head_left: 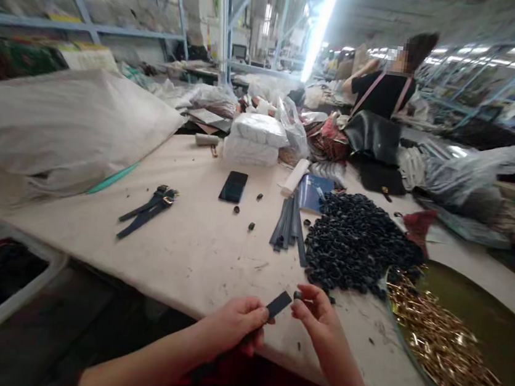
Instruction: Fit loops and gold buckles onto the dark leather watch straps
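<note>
— Just above the near edge of the table (204, 252), where is the dark strap (279, 305) being held?

— By the left hand (247, 319) it is gripped between thumb and fingers, its flat end left sticking out toward the right. By the right hand (318, 314) a small dark loop (296, 295) is pinched at the fingertips, just beside that end. Whether the two touch cannot be told.

— How is such a step best handled?

— The strap should probably be gripped close to its end, so that bending is avoided. The loop would be better pinched lightly by its sides, with its opening kept unsquashed and lined up with the strap; which way the opening faces cannot be made out.

— And farther out?

— Beyond the hands, dark strips (288, 221) are laid together, with a heap of dark loops (358, 245) piled to their right. Gold-coloured pieces (452, 358) are held in a round tray (482, 299) at the far right. Toward the back, a phone (233, 186) is seen lying flat, and at the left, buckled straps (151, 209) have been laid down.
</note>
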{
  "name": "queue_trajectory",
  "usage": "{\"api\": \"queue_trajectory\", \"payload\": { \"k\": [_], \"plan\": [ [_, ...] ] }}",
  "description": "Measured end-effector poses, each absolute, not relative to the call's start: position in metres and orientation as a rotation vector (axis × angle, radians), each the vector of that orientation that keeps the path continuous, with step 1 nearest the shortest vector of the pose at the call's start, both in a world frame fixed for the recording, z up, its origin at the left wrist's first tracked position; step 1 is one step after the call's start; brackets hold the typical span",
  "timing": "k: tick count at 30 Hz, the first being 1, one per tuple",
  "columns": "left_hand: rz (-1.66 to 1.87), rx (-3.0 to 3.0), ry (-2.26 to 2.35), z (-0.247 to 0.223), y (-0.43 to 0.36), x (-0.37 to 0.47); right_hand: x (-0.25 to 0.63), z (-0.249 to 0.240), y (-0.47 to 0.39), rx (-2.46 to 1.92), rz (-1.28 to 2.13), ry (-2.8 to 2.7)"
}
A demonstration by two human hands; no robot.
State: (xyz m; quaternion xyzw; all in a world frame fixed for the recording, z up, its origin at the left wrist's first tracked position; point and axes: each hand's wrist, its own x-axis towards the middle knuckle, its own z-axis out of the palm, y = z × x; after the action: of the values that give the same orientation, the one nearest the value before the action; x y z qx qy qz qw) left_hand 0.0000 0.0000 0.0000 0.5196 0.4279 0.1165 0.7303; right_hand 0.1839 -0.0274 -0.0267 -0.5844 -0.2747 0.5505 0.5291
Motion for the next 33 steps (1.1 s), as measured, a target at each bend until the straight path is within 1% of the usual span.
{"api": "queue_trajectory", "payload": {
  "k": [3, 6, 10, 13, 16, 19, 25, 28, 31, 33],
  "plan": [
    [0.28, 1.38, 1.014, 0.003, -0.007, 0.01, 0.179, -0.018, -0.049, -1.233, 1.517, -0.406],
    [0.275, 1.665, 1.053, 0.005, -0.014, 0.013, 0.175, -0.017, -0.064, -1.162, 1.525, -0.3],
    [0.173, 1.959, 1.083, 0.007, -0.016, 0.009, 0.172, -0.026, -0.074, -1.304, 1.42, -0.51],
    [0.059, 2.067, 1.045, 0.01, -0.014, 0.008, 0.173, -0.031, -0.079, -1.368, 1.463, -0.775],
    [0.042, 1.962, 0.976, 0.013, -0.014, 0.016, 0.179, -0.032, -0.08, -1.341, 1.514, -0.829],
    [0.026, 1.676, 0.94, 0.013, -0.016, 0.028, 0.183, -0.03, -0.078, -1.325, 1.437, -0.698],
    [0.308, 1.568, 0.85, -0.006, -0.008, 0.059, 0.178, -0.04, -0.069, -1.21, 1.382, -0.734],
    [0.279, 1.528, 0.965, -0.017, 0.006, 0.072, 0.211, -0.045, -0.064, -1.431, 1.125, -0.964],
    [0.229, 1.388, 1.045, -0.024, 0.021, 0.081, 0.284, -0.04, -0.06, -1.814, 0.647, -1.18],
    [0.209, 1.313, 1.049, -0.027, 0.028, 0.087, 0.34, -0.032, -0.054, -2.06, 0.277, -1.169]
  ]
}}
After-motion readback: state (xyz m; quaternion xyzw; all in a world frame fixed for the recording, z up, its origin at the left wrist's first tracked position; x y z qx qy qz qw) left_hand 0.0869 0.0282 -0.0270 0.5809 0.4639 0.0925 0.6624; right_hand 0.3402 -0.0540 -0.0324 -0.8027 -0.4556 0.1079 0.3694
